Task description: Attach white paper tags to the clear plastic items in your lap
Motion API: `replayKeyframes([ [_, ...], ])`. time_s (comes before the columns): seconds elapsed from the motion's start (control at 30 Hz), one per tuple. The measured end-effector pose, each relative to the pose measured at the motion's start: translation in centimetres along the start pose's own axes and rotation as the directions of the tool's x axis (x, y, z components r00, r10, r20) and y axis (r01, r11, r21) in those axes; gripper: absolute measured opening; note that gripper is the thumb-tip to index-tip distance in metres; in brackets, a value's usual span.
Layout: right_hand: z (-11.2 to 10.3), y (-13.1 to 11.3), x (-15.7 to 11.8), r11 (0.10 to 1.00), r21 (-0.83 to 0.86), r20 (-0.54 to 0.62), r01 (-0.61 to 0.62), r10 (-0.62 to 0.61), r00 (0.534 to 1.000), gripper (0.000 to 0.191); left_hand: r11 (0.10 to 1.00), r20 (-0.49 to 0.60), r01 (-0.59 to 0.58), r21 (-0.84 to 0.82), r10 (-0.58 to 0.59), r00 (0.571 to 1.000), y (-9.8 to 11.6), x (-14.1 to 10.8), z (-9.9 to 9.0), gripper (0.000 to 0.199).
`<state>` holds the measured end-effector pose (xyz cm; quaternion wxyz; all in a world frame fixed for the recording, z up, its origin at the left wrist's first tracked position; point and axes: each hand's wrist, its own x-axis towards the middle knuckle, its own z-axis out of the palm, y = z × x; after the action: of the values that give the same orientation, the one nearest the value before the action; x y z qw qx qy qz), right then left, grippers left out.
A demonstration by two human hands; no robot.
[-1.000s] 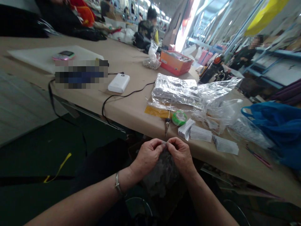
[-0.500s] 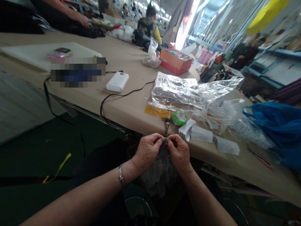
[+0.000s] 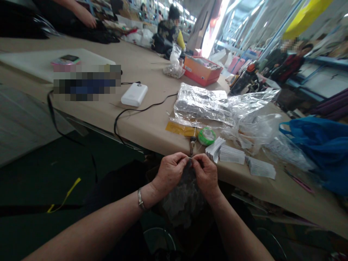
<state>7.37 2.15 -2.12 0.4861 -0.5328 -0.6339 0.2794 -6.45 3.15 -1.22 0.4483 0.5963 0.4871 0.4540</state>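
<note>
My left hand (image 3: 170, 172) and my right hand (image 3: 206, 174) meet fingertip to fingertip just below the table's front edge. Both pinch the top edge of a dark grey lace cloth (image 3: 185, 199) that hangs down between them into my lap. A thin tool with a dark handle (image 3: 192, 140) lies on the table just beyond my fingers. Beside it sit a green tape roll (image 3: 206, 136) and stacks of small white tags (image 3: 231, 154).
On the tan table (image 3: 152, 72) lie a white power bank (image 3: 134, 94) with a black cable (image 3: 136, 110), clear plastic bags (image 3: 214, 105), a red box (image 3: 202, 70) and a blue bag (image 3: 318, 145). Other people sit at the far end.
My hands have risen slightly toward the table edge and stayed pinched together on the cloth. The view has shifted a little.
</note>
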Motion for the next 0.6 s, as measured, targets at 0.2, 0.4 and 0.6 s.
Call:
replayKeyframes([
  [0.2, 0.1, 0.1, 0.2, 1.0, 0.02, -0.01, -0.02, 0.021, 1.0, 0.016, 1.0, -0.011, 0.016, 0.007, -0.016, 1.0, 0.5, 0.3, 0.1, 0.02],
  [0.4, -1.7, 0.0, -1.9, 0.999, -0.036, 0.045, 0.0, 0.001, 0.999, 0.014, 0.995, 0.06, 0.08, -0.062, -0.077, 0.995, 0.4, -1.3, -0.3, 0.02],
  [0.6, -6.3, 1.1, -2.0, 0.785, -0.557, -0.003, 0.271, -0.328, 0.945, 0.015, 0.991, 0.088, 0.134, 0.001, -0.134, 0.987, -1.7, -1.6, -0.7, 0.024],
])
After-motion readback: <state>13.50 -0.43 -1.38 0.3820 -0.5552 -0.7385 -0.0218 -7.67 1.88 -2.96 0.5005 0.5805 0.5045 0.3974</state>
